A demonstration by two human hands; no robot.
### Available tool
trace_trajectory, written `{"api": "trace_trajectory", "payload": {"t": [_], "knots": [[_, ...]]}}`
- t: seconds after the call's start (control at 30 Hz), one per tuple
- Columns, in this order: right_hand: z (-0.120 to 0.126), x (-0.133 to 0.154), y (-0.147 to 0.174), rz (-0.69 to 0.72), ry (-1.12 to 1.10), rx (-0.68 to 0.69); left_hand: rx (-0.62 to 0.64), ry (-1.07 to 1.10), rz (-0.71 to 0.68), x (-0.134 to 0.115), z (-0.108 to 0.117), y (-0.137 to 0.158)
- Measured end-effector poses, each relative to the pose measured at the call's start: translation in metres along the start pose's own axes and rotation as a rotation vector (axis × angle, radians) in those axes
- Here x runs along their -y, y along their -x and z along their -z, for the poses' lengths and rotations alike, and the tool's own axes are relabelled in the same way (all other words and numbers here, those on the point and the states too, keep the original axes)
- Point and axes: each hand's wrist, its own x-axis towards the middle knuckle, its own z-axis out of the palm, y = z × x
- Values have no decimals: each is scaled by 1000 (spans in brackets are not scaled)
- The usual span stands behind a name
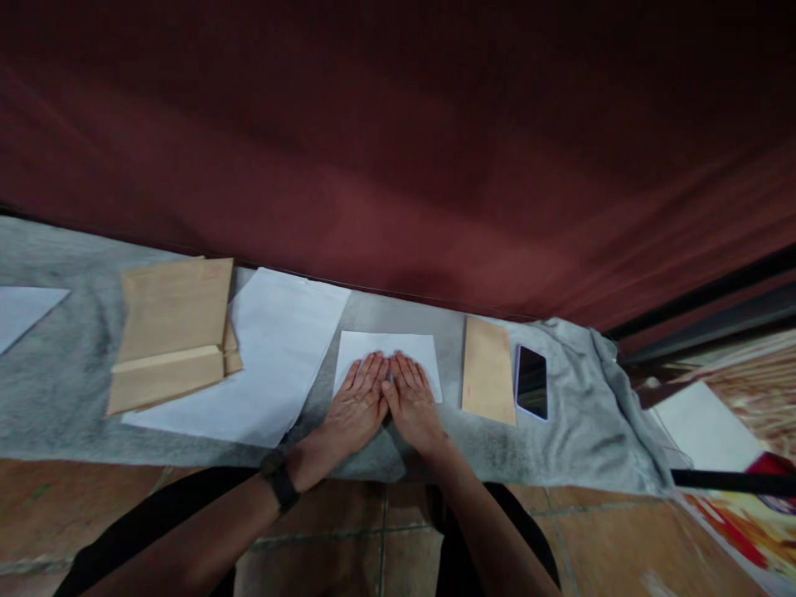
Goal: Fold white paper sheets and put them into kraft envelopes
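Both my hands lie flat, side by side, on a white sheet of paper (385, 341) that looks folded. My left hand (361, 400), with a dark watch on its wrist, covers the sheet's lower left part, fingers stretched out. Over the lower right part rests my right hand (411, 400), its thumb touching the left one. Neither hand grips anything. The sheet's near edge is hidden under my palms. To the right of it lies a brown envelope (488, 369).
A phone (531, 381) lies right of the envelope. Leftward are a stack of white paper (279, 348) and several brown envelopes (177, 307) partly on it. Grey cloth (572, 414) covers the narrow table. A dark red curtain (373, 166) hangs along the far edge.
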Motion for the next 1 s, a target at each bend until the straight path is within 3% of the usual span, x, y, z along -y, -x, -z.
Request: {"api": "trace_trajectory", "payload": {"t": [0.53, 0.63, 0.77, 1.0], "knots": [[-2, -30, -2, -169, 188, -157, -7, -54, 221, 22, 8, -12], [3, -27, -10, -212, 150, -133, -10, -22, 157, 20, 10, -21], [6, -14, -23, -112, 55, -53, 24, 16, 40, 10, 8, -33], [-3, -6, -37, -90, 22, 18, 107, -51, 80, 12, -3, -46]]}}
